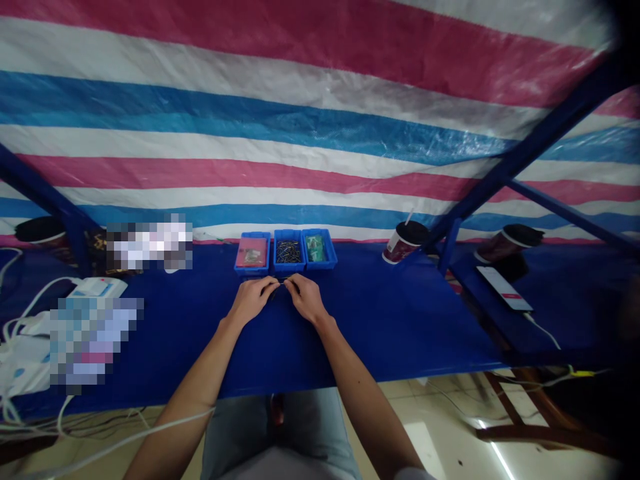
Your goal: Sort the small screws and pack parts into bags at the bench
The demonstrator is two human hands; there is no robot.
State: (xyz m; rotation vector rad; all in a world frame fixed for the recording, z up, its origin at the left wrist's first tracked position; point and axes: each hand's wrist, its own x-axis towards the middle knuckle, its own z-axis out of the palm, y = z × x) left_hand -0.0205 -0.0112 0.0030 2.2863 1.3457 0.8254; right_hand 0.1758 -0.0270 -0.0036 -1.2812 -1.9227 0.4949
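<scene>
Over the blue table (400, 320), my left hand (255, 297) and my right hand (305, 297) meet just in front of three small blue bins. Both are closed in a pinch, fingertips facing each other. Between them shows a thin, small piece (281, 283), too tiny to name. The left bin (253, 271) has a pink piece with small metal bits on it. Many small dark metal parts, like screws, lie in the middle bin (289, 268). Inside the right bin (320, 265) is a green-and-clear packet (315, 248).
A lidded cup with a straw (403, 240) stands at the back right, near a blue metal post (450, 243). Farther right are another cup (505, 241) and a phone (504, 288) on a cable. White power strips and cables (100, 288) crowd the left. A striped sheet (300, 153) hangs behind.
</scene>
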